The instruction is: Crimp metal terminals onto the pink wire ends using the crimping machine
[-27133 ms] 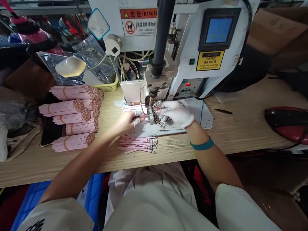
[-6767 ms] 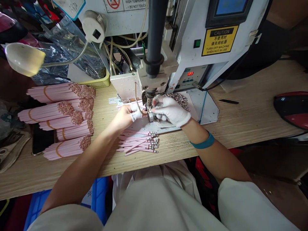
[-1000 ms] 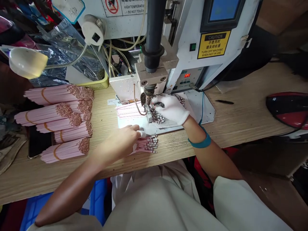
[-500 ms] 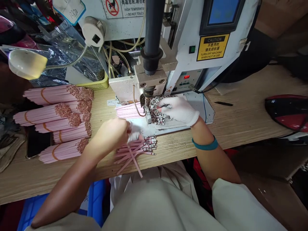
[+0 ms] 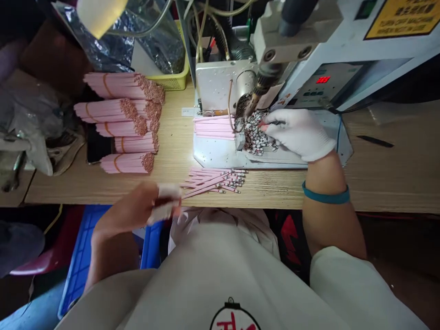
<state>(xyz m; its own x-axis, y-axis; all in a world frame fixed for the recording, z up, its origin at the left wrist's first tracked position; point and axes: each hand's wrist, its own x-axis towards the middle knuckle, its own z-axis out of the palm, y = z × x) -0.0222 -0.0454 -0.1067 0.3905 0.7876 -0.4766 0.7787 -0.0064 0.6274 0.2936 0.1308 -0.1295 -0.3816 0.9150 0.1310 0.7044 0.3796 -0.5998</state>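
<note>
My left hand [image 5: 154, 206], with white coverings on its fingers, is over the table's front edge. It is blurred by motion; thumb and fingers look apart with nothing visible between them. To its right lies a loose heap of pink strips with metal-looking ends [image 5: 213, 179]. My right hand [image 5: 299, 133], in a white glove with bare fingertips, has its fingers drawn together at a pile of small silvery parts [image 5: 257, 137]. Whatever its fingertips pinch is hidden. Left of that pile, several pink strips [image 5: 213, 127] lie side by side on the machine's white base plate [image 5: 220, 158], beside the soldering tip [image 5: 252, 104].
Banded bundles of pink strips [image 5: 129, 162] are stacked at the left, beside a yellow basket [image 5: 168, 82]. A lamp head [image 5: 101, 13] hangs above. A dark thin tool [image 5: 374, 140] lies at the right. Below the table stands a blue crate [image 5: 82, 256].
My left hand has moved away from the loose heap towards the table's front edge, and the strip at its fingers now lies in the heap. My right hand stays at the small parts. The view has shifted.
</note>
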